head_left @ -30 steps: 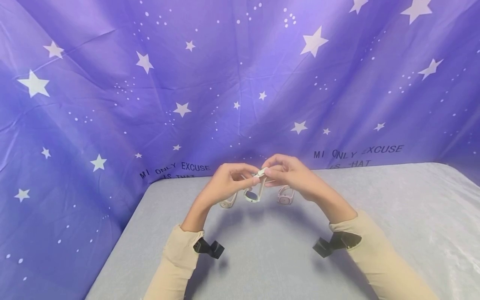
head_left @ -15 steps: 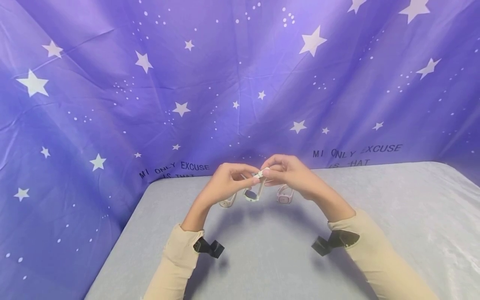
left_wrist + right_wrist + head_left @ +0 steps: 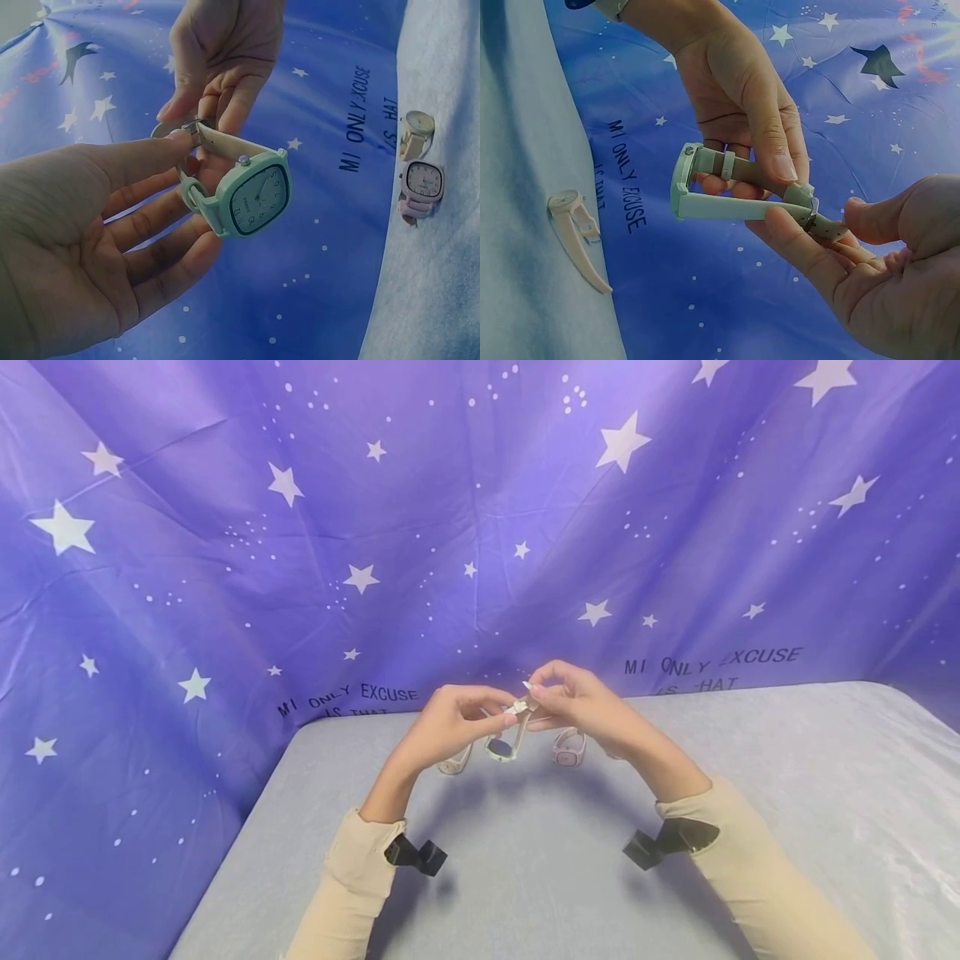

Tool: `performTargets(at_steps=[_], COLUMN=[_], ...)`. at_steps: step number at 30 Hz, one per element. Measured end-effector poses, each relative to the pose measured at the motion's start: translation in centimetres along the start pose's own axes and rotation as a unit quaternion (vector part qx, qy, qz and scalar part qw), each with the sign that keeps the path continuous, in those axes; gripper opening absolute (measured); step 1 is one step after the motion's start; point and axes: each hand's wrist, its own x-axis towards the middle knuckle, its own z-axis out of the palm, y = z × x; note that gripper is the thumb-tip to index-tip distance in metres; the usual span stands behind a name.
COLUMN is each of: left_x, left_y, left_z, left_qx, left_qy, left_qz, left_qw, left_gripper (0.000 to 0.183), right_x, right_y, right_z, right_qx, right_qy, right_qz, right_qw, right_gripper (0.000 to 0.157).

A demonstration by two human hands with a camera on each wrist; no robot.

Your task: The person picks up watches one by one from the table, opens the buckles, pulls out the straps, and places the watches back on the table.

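Above the table, both hands hold a mint-green wristwatch [image 3: 259, 196] with a squarish case. The left hand [image 3: 459, 720] pinches the strap beside the metal buckle [image 3: 814, 212], thumb on top. At the free strap end [image 3: 831, 227], which passes the buckle, the right hand [image 3: 583, 706] grips with thumb and fingers. The watch case hangs below the hands in the head view, its dial [image 3: 499, 748] facing up. In the right wrist view the strap forms a loop, and part of the buckle is covered by the fingers.
A cream watch [image 3: 453, 767] lies on the grey cloth-covered table [image 3: 525, 877], left of the held one. To the right lies a pink watch [image 3: 567, 758]. A purple star-printed curtain [image 3: 480, 527] hangs behind the table.
The right hand has risen slightly, and the light strap tip now sticks up at its fingertips, away from the buckle. The left hand stays nearly still. The two table watches have not moved.
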Motion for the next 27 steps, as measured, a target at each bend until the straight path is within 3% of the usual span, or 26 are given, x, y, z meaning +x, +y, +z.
performTargets(at_steps=[5, 9, 14, 19, 27], left_x=[0.0, -0.1, 0.0, 0.2, 0.5], left_y=[0.0, 0.2, 0.4, 0.4, 0.3], left_z=[0.1, 0.2, 0.6, 1.2, 1.9], left_qx=[-0.006, -0.036, -0.099, -0.148, -0.175], left_qy=[0.003, -0.005, -0.022, -0.007, 0.017], left_qz=[-0.012, -0.049, -0.115, -0.164, -0.181], left_qw=[0.9999, 0.9981, 0.9881, 0.9752, 0.9677], left_gripper=[0.021, 0.02, 0.026, 0.028, 0.028], right_x=[0.1, 0.0, -0.1, -0.2, -0.2], right_y=[0.0, -0.1, -0.1, -0.2, -0.1], right_z=[0.2, 0.5, 0.9, 1.1, 1.8], right_qx=[-0.007, -0.02, -0.049, -0.086, -0.125], right_qy=[0.001, 0.0, 0.003, 0.013, 0.026], right_qz=[-0.002, -0.003, -0.023, -0.032, -0.039], right_qw=[1.0, 1.0, 0.999, 0.996, 0.991], right_gripper=[0.021, 0.023, 0.021, 0.018, 0.013])
